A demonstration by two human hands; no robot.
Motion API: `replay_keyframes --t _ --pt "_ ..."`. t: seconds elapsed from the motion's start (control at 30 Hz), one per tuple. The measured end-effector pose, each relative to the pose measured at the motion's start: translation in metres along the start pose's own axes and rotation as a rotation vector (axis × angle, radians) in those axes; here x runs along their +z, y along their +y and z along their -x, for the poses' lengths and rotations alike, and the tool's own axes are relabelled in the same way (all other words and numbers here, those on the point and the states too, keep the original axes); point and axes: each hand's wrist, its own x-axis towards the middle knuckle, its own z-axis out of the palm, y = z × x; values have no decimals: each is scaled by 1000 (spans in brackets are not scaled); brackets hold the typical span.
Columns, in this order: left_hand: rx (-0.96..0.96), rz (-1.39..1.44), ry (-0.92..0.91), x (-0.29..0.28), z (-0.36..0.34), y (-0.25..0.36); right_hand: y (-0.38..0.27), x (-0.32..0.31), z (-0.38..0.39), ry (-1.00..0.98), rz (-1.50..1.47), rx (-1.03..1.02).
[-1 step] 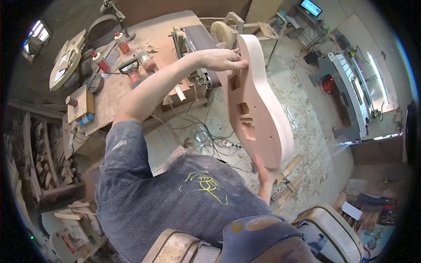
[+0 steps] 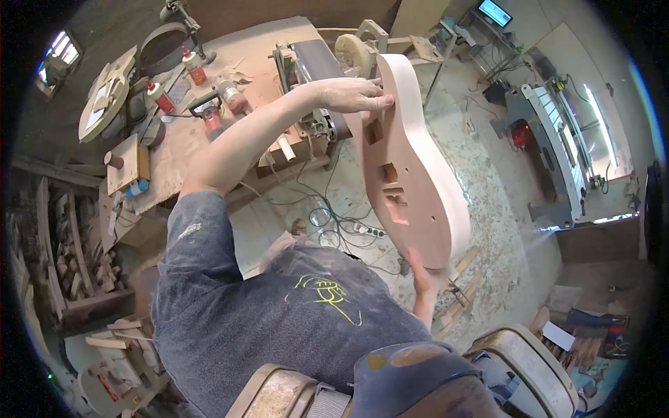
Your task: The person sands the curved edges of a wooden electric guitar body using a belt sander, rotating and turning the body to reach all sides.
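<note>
An unfinished, pale wooden electric guitar body point(image 2: 421, 203) with routed cavities and small drilled holes is held up on edge before me, slightly right of centre. My left hand point(image 2: 357, 95) grips its upper end, the thumb lying on the routed face and the other fingers partly hidden behind. At the lower end, my right hand point(image 2: 424, 277) supports the rounded edge from below; its fingers are mostly hidden by the wood. Just left of the upper end stands a belt sander point(image 2: 317, 61) with a dark belt, close to my left hand.
On the dusty workbench point(image 2: 272, 42) are glue bottles point(image 2: 161, 97), a red power tool point(image 2: 208, 118) and another guitar body point(image 2: 104, 97). Cables point(image 2: 338, 223) and a power strip point(image 2: 369, 230) lie on the floor, with wood strips point(image 2: 465, 299) to the right. A long machine point(image 2: 554, 146) stands far right.
The lower end of the guitar body has swung slightly to the right, and my right hand has moved with it. My left hand stays nearly in place.
</note>
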Motion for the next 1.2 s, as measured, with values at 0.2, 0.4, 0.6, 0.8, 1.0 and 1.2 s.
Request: replay_keyframes --t 0.2,0.4,0.6,0.8,1.0,1.2 --pt "-59 226 57 -1 -4 -9 -78 -28 -37 -94 244 -299" --pt "64 358 190 4 -12 -26 -128 -41 -70 -154 294 -420" --pt "-2 387 261 -6 10 11 -185 -35 -105 -170 236 -571" --pt "-14 490 386 -2 -12 -27 -243 -17 -143 -205 259 -552" --pt "-60 637 598 -1 -33 -62 -297 14 -193 -254 364 -586" --pt "-191 671 700 -19 -34 -69 -333 54 -248 -418 373 -501"
